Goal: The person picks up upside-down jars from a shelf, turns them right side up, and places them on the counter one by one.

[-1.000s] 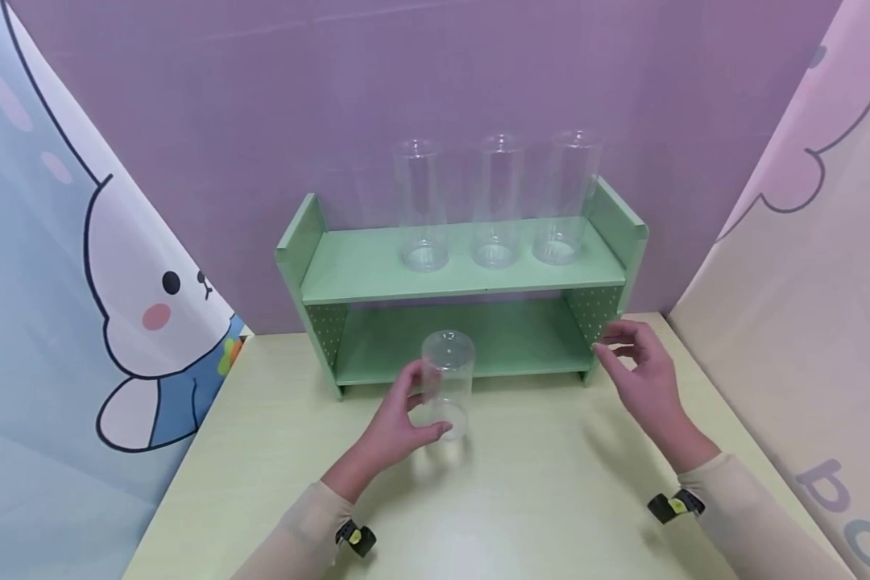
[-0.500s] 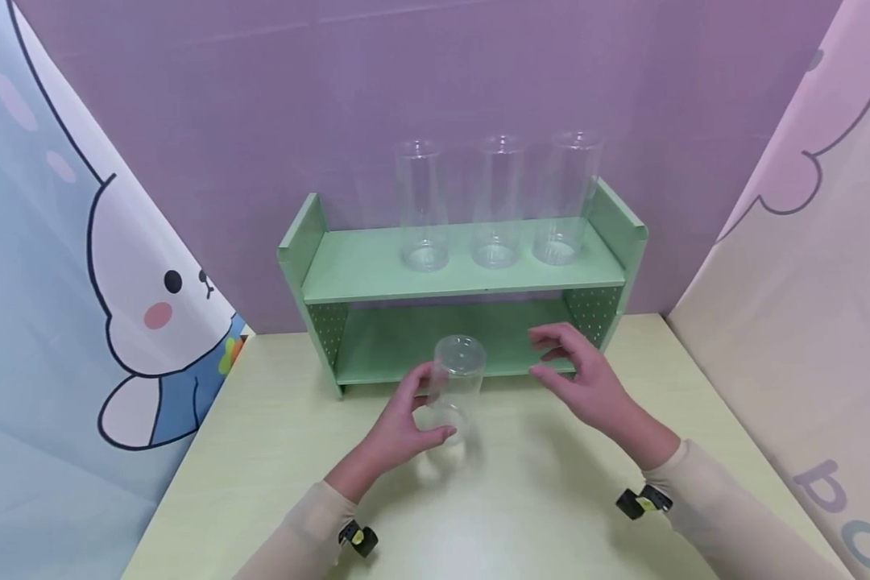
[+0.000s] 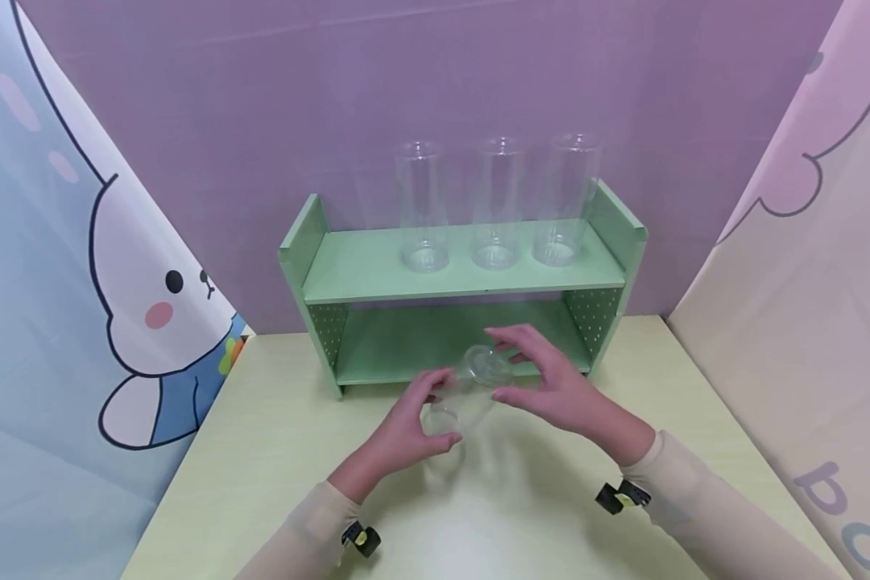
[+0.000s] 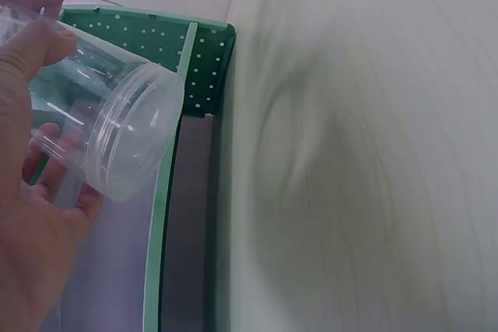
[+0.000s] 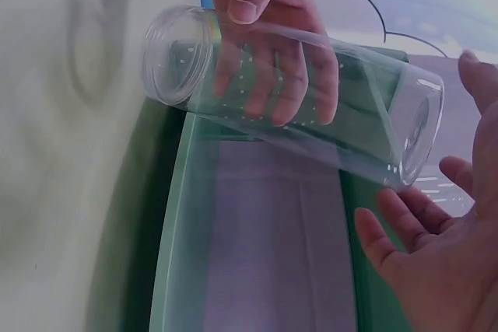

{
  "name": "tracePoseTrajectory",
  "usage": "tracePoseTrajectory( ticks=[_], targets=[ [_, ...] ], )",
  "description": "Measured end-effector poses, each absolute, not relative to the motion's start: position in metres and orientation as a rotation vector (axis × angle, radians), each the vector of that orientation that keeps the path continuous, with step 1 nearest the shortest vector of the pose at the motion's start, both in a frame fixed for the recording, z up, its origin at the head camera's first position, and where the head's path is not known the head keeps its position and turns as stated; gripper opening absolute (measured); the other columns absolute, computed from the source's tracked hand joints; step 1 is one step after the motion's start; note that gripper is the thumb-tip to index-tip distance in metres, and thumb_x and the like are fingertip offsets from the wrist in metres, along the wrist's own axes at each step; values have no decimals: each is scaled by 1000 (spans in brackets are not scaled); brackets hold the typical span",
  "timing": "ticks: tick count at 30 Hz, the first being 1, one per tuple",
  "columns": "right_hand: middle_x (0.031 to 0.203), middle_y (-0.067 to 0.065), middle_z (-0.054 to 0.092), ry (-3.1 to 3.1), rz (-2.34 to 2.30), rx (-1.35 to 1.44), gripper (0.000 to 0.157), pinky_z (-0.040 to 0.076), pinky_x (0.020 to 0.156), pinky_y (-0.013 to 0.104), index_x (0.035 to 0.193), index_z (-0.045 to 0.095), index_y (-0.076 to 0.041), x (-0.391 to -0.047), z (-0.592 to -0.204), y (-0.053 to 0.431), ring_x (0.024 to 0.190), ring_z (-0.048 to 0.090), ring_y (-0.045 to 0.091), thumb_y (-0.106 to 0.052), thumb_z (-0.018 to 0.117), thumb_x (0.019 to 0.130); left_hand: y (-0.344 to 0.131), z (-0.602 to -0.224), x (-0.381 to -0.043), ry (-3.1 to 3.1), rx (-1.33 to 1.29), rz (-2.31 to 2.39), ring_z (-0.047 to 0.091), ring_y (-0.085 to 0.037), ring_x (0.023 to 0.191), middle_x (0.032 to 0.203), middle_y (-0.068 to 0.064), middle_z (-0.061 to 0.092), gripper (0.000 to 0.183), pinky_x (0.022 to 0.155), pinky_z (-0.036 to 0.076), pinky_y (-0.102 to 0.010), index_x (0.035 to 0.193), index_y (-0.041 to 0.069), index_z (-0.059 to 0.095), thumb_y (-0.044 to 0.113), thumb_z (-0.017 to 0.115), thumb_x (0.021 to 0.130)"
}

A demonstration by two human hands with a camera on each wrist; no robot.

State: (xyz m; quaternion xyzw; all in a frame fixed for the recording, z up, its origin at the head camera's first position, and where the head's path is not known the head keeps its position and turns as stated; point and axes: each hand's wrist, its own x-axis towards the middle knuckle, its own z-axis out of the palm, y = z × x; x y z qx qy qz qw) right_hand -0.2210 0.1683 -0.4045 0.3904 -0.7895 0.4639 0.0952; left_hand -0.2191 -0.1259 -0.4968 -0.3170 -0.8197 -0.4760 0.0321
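A clear plastic cylinder jar (image 3: 482, 391) is held tilted above the table, its ringed end (image 4: 128, 134) low and its flat end raised toward the right. My left hand (image 3: 399, 439) grips it by the side, thumb on the near side and fingers round the far side, as the right wrist view shows. Near the raised end is my right hand (image 3: 558, 391), thumb and fingers spread about it; fingertips (image 5: 401, 215) come close to the rim, and contact is hard to tell. Three similar clear cylinders, left (image 3: 425, 209), middle (image 3: 498, 209) and right (image 3: 567, 205), stand upright on the shelf's top board.
A green two-tier shelf (image 3: 355, 270) with raised, perforated sides stands at the back of the pale wooden table (image 3: 283, 475), just beyond both hands. Behind it hangs a purple backdrop (image 3: 261, 105). Printed cloths flank the table at left (image 3: 36, 322) and right (image 3: 805, 322).
My right hand has moved left from beside the shelf to the jar's raised end. The jar, in my left hand, has gone from nearly upright to tilted, its upper end leaning right.
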Motion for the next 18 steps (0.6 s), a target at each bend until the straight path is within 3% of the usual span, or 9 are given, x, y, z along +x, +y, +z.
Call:
tracePoseTrajectory(
  ticks=[3, 8, 11, 18],
  targets=[
    [153, 1, 55, -2397, 1346, 1168, 81, 57, 108, 52, 166, 50, -21, -221, -405, 167, 132, 61, 25, -18, 90, 96, -125, -496, -219, -2562, -989, -1425, 52, -18, 144, 156, 2, 52, 98, 118, 50, -45, 168, 23, 42, 16, 96, 85],
    [151, -1, 56, -2487, 1344, 1151, 77, 63, 97, 42, 163, 53, -26, -219, -407, 167, 123, 66, 29, -27, 91, 96, -124, -494, -218, -2617, -1000, -1394, 50, -17, 147, 159, 4, 51, 98, 120, 48, -49, 169, 24, 42, 16, 95, 87],
    [149, 1, 57, -2487, 1346, 1164, 73, 64, 93, 38, 161, 57, -22, -220, -408, 167, 119, 67, 32, -26, 91, 96, -124, -492, -218, -2638, -996, -1383, 50, -17, 147, 160, 8, 49, 97, 121, 48, -50, 169, 26, 42, 19, 95, 88],
    [143, 2, 61, -2449, 1334, 1169, 68, 65, 90, 35, 155, 63, -18, -223, -412, 170, 115, 68, 22, -18, 92, 94, -126, -489, -219, -2666, -1000, -1325, 54, -23, 144, 161, 9, 49, 95, 118, 50, -55, 169, 26, 43, 23, 94, 89]
  ],
)
